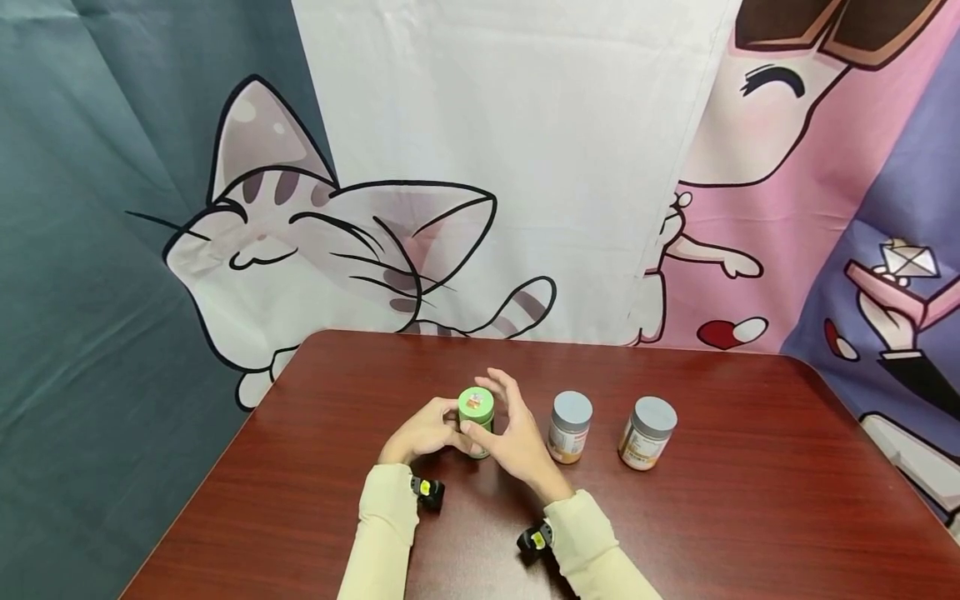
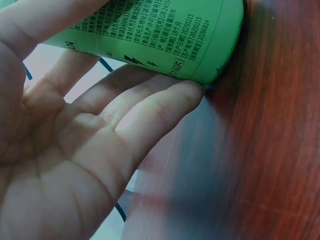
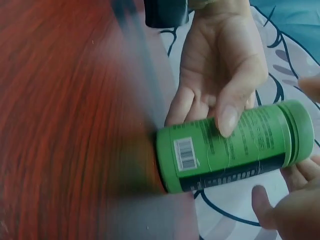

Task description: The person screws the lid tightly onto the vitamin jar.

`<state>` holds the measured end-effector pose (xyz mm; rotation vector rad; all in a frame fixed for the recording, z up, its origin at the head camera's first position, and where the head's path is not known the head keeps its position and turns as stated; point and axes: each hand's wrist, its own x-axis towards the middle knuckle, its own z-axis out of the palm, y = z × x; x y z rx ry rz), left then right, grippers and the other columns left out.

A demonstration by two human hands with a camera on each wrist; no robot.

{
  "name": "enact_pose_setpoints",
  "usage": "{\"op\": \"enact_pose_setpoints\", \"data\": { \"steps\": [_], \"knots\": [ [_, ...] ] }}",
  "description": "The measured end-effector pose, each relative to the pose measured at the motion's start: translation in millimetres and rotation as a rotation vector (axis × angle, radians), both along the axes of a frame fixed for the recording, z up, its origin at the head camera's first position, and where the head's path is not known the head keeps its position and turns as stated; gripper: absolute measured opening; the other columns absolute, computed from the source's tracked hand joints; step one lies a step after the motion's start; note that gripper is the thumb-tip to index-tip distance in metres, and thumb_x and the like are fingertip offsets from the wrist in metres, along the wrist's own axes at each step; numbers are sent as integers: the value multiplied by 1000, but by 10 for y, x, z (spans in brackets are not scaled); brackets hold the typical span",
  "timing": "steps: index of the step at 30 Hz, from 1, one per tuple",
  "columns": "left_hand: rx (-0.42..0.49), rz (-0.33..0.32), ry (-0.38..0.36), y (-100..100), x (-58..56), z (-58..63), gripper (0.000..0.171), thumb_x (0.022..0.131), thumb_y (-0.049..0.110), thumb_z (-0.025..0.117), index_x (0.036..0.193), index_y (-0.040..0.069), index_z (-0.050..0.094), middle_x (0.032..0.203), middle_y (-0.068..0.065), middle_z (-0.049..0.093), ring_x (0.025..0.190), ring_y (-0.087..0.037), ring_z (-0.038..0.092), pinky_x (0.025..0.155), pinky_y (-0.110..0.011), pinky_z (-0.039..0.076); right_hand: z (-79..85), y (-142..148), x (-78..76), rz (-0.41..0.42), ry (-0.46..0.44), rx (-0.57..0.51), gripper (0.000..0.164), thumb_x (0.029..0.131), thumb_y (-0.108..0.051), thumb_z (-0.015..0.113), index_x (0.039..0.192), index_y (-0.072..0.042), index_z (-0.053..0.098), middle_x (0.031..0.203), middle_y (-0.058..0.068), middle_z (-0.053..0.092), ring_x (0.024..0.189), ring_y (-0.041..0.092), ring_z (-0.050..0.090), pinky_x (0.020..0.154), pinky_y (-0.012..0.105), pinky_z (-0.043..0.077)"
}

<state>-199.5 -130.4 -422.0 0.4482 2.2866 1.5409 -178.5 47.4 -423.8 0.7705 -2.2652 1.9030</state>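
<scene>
A green bottle [image 1: 476, 408] with a matching green screw cap stands on the table in the head view. My left hand [image 1: 426, 433] grips its body, the thumb lying across the printed label and the other fingers behind. The right wrist view shows the barcode side of the green bottle [image 3: 225, 145], with my left hand [image 3: 220, 65] around its middle. Beside the cap, my right hand [image 1: 519, 437] has its fingers spread and relaxed. In the right wrist view, gaps show between the cap and parts of my right hand [image 3: 300, 210]; whether any fingertip touches is unclear.
Two jars with grey lids, one nearer [image 1: 570, 427] and one farther right [image 1: 648, 433], stand to the right of my right hand. The reddish-brown wooden table [image 1: 300, 517] ends at a printed cartoon curtain [image 1: 525, 167] behind. Each wrist carries a small black camera [image 1: 429, 492].
</scene>
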Motion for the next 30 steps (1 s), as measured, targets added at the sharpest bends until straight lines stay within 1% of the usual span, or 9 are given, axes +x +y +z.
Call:
{"op": "enact_pose_setpoints", "data": {
  "steps": [3, 5, 8, 13, 17, 21, 26, 28, 30],
  "knots": [
    [13, -1, -7, -8, -57, -100, 38, 66, 7, 80, 101, 10, 67, 91, -1, 68, 83, -15, 61, 79, -30, 47, 101, 31, 41, 46, 8, 5, 70, 82, -9, 68, 139, -16, 29, 136, 6, 45, 124, 25, 41, 96, 53, 33],
    [20, 4, -9, -14, -91, -170, 39, 65, 7, 80, 102, 11, 67, 91, -1, 68, 83, -16, 61, 80, -30, 46, 140, 40, 59, 49, 9, 19, 67, 83, -6, 66, 139, -13, 29, 135, 6, 46, 123, 26, 42, 95, 51, 35],
    [19, 12, -8, -21, -132, -262, 41, 64, 8, 81, 102, 13, 67, 91, -1, 68, 83, -16, 61, 81, -31, 46, 166, 37, 76, 30, 1, 29, 65, 84, -5, 65, 138, -11, 30, 134, 6, 47, 120, 26, 44, 94, 50, 36],
    [13, 10, -6, -27, -141, -305, 41, 63, 14, 83, 100, 15, 67, 90, -1, 68, 83, -17, 62, 82, -31, 46, 160, 12, 85, -1, -10, 28, 61, 83, -6, 66, 135, -10, 33, 132, 7, 49, 120, 26, 44, 92, 51, 37],
    [13, 6, -7, -38, -144, -317, 41, 62, 15, 83, 100, 16, 68, 90, -1, 69, 85, -18, 62, 83, -32, 46, 152, -9, 90, -38, -1, 37, 60, 82, -8, 67, 133, -9, 34, 130, 11, 50, 120, 26, 44, 90, 51, 37],
    [16, 7, -3, -41, -144, -315, 40, 62, 14, 83, 100, 17, 68, 90, -1, 69, 85, -18, 62, 82, -32, 46, 162, -43, 108, -99, 8, 52, 61, 80, -10, 70, 131, -9, 37, 126, 11, 52, 118, 26, 46, 89, 52, 38],
    [1, 10, 8, -15, -46, -124, 36, 66, 7, 78, 99, 13, 68, 88, -1, 68, 80, -15, 60, 79, -31, 47, -31, -116, 34, -229, 51, 90, 63, 76, -21, 75, 128, -16, 39, 120, 4, 54, 112, 17, 50, 86, 49, 39],
    [-6, 13, 12, -3, -5, -46, 34, 67, 3, 76, 99, 11, 68, 88, -1, 67, 78, -14, 59, 78, -31, 47, -115, -136, 1, -268, 72, 99, 64, 75, -26, 76, 126, -18, 39, 118, 1, 54, 110, 14, 50, 84, 49, 40],
    [-9, 14, 15, 1, -3, -43, 34, 67, 3, 75, 99, 11, 68, 87, -1, 67, 78, -13, 58, 77, -30, 47, -119, -146, 12, -287, 74, 101, 63, 74, -27, 77, 125, -17, 40, 116, -1, 54, 108, 15, 51, 81, 47, 41]
  ]
}}
